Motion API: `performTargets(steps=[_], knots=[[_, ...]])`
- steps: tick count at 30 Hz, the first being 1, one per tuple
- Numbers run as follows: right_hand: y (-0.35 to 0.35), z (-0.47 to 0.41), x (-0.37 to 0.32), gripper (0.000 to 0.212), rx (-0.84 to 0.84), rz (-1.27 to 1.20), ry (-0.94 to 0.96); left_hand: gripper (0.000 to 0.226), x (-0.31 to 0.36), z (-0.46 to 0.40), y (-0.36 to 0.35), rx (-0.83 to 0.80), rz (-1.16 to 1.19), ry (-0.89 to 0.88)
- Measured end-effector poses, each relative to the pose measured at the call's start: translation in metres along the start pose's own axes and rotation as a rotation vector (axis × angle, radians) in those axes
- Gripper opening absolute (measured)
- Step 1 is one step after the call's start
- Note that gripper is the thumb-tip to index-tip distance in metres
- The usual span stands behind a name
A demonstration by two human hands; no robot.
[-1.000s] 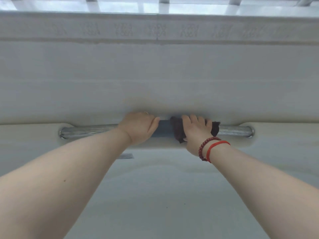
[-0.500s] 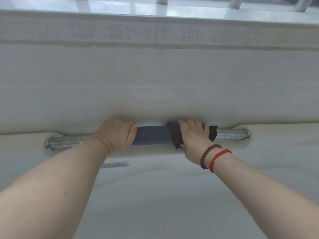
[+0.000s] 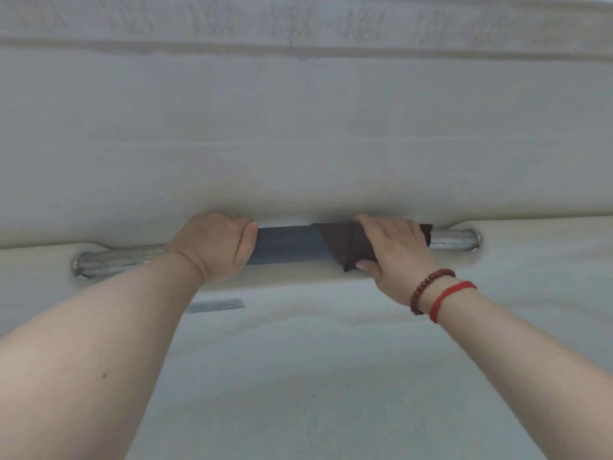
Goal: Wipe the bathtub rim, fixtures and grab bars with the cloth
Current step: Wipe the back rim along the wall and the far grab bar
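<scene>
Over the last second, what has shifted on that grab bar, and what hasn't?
The left hand slid left along the grab bar, away from the right hand, baring more of the bar's dark middle sleeve. The view also shifted. Unchanged: the left hand grips the bare bar, and the right hand keeps the dark cloth wrapped over it near the right end.

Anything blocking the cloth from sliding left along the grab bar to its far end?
Yes. The left hand grips the grab bar left of the cloth, which the right hand holds. Only the dark mid-section lies bare between them; the left chrome end sits beyond that hand.
</scene>
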State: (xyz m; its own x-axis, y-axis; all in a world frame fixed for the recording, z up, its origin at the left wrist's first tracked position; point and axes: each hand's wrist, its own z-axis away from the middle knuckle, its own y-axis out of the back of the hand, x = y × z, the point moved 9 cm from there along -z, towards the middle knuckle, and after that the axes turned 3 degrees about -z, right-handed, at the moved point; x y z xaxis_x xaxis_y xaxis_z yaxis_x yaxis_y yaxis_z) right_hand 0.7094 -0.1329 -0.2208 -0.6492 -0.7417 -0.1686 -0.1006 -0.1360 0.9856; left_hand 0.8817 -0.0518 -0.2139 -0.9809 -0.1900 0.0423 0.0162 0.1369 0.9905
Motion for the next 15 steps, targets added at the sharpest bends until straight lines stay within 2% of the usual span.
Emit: performTargets(steps=[3, 6, 9, 11, 15], knots=[[-0.005, -0.007, -0.026, 0.066, -0.025, 0.087, -0.011, 0.091, -0.001, 0.0, 0.003, 0.03, 0.013, 0.004], [-0.011, -0.019, -0.076, 0.067, -0.015, 0.057, 0.116, 0.087, 0.0, 0.001, 0.005, 0.079, 0.033, -0.012], [-0.007, -0.018, -0.067, 0.062, 0.016, 0.011, 0.22, 0.085, 0.0, 0.002, 0.005, 0.064, 0.033, -0.009], [0.0, -0.012, -0.039, 0.062, 0.047, -0.028, 0.174, 0.087, 0.001, 0.001, 0.006, 0.07, 0.039, -0.013], [-0.005, -0.009, -0.02, 0.067, -0.116, 0.06, -0.022, 0.09, 0.001, 0.001, 0.003, 0.033, 0.026, -0.012]])
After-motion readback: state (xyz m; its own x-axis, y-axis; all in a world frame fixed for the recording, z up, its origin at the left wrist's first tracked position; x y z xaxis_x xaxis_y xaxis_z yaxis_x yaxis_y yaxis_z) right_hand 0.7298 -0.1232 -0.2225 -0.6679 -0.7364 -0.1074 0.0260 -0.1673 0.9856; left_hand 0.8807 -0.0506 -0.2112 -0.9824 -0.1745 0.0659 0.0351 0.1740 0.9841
